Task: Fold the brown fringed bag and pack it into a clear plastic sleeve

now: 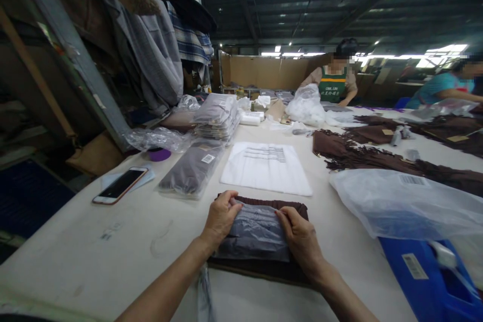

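A clear plastic bag (260, 236) lies flat over a folded dark brown cloth (260, 268) at the near side of the pale bench (113, 251), with the cloth showing along the far edge and again along the near edge. The left hand (222, 217) has its grip closed on the bag's far left corner, thumb and fingers pinched together; the right hand (304, 239) has its grip pinched at the far right corner, so the film is held between the two. Just beyond the cloth is a white sheet (264, 173) with thin dark lines near its far edge. To the left of that sheet lies a packed bag (192, 171) with a barcode label, and behind it rises a stack of similar packages (216, 118). Farther left are a phone (121, 186) lying partly on a pale paper and a purple round object (160, 155). On the right, brown fringed cloths (358, 146) spread across the bench, and nearer, a large translucent bag (403, 201) partly covers a blue container (415, 271). Across the bench stands a person in a green apron (332, 88), and a person in a teal top (432, 89) is at the far right. Grey cloth (158, 45) and plaid cloth (188, 43) hang at the upper left
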